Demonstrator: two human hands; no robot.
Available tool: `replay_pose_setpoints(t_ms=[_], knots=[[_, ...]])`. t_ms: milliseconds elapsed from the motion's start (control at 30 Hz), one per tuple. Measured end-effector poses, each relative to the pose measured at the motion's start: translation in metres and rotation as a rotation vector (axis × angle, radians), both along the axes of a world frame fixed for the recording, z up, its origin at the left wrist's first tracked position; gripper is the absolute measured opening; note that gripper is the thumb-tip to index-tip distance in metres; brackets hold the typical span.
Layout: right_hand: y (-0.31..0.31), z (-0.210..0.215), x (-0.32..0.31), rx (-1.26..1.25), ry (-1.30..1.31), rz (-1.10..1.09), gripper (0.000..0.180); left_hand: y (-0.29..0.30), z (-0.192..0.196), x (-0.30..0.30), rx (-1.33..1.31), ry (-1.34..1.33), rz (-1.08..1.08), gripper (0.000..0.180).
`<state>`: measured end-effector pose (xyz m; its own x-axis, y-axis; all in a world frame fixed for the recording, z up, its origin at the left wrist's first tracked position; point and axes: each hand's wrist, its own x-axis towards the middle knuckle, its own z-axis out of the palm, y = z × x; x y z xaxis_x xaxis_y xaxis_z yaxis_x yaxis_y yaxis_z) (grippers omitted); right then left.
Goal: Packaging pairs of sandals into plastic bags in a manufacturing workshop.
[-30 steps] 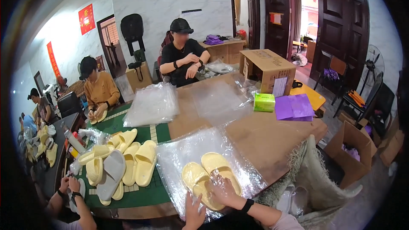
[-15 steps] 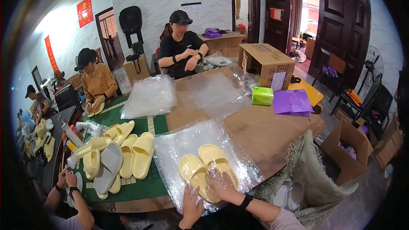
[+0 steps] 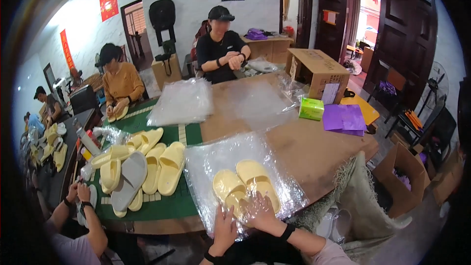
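A pair of pale yellow slippers (image 3: 251,171) lies side by side in or under a clear plastic bag (image 3: 207,163) at the table's near edge, toes pointing away. My right hand (image 3: 261,212) rests over the heel end of the pair, fingers spread; part of it looks covered by shiny film, and whether it is inside the bag I cannot tell. Just left of it, my left hand (image 3: 224,226) touches the bag's near edge beside the left slipper's heel, its fingers stretched out.
Several yellow slippers (image 3: 170,169) and a grey slipper (image 3: 128,179) are heaped on a green mat (image 3: 189,201) at left. Beyond lie stacked clear bags (image 3: 180,100), a carton (image 3: 321,71), a green tissue pack (image 3: 311,109) and purple bags (image 3: 343,118). A woven sack (image 3: 355,191) hangs at right. Co-workers sit around.
My left hand has come up onto the bag's near edge, with more of its wrist showing. My right hand stays over the slippers, moved slightly toward the heels. The whole view has shifted a little.
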<state>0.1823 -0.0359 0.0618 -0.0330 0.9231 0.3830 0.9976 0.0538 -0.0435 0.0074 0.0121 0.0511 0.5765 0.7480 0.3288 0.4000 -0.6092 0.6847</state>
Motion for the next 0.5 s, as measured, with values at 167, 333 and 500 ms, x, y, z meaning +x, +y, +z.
replay_pose_setpoints(t_ms=[167,333,500], knots=[[0.011,-0.005,0.015,-0.079,0.106,-0.015,0.069,0.001,0.009,0.008,-0.002,-0.024,0.05,0.056],[0.011,-0.002,0.008,0.024,0.095,-0.005,0.056,0.004,0.005,0.007,-0.041,-0.057,0.036,0.056],[-0.022,0.058,-0.027,-0.171,0.162,0.113,0.045,0.0,0.0,-0.002,-0.14,-0.101,0.049,0.062]])
